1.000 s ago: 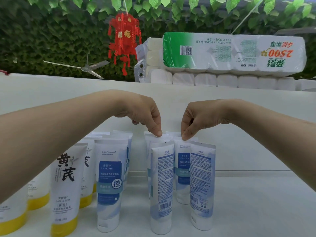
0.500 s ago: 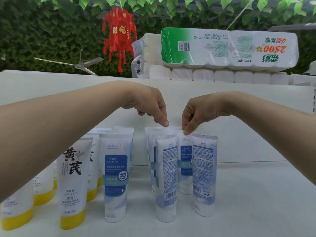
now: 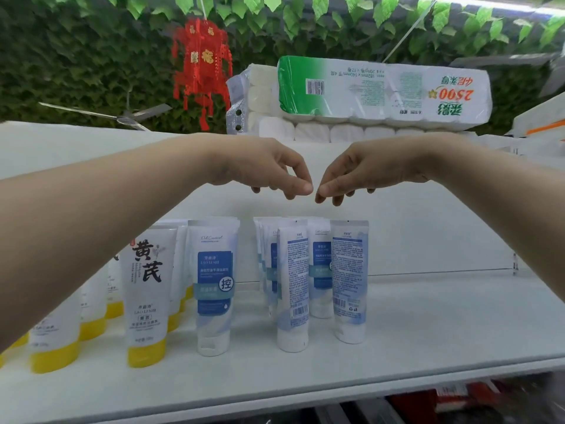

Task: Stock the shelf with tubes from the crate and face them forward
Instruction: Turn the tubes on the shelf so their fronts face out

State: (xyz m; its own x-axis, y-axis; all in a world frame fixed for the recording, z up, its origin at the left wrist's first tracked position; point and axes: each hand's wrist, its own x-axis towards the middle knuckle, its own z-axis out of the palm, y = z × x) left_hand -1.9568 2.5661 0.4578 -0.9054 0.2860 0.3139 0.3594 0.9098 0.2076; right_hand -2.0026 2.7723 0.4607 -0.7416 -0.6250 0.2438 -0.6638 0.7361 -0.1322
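1. Left hand (image 3: 266,169) and right hand (image 3: 360,169) hover over the blue cluster, tips nearly meeting. Fingers (image 3: 298,187) on both are loosely curled, thumb close to forefinger, and neither holds anything.
2. The tubes stand cap-down on the shelf (image 3: 428,332), long axis vertical, crimped ends up. They sit straight below the fingers with a clear gap, no contact.
3. Key relation: the two front tubes show the barcode side outward.
   - The left barcode tube (image 3: 293,289) is under the left fingertips.
   - The right barcode tube (image 3: 349,281) is below and slightly right of the right fingertips.
   - Each hand is nearer its own tube.
4. Reference: the faced blue tube (image 3: 215,283) and the yellow tubes (image 3: 146,298) already show front labels.
5. My read of the next move: drop straight down, pinch the crimps, spin each tube about its upright axis until the label faces out.
6. Risk: the cluster is tight, with more tubes just behind. The cap bases look narrow, so a sideways nudge could topple neighbours.
7. Crate is not in view.
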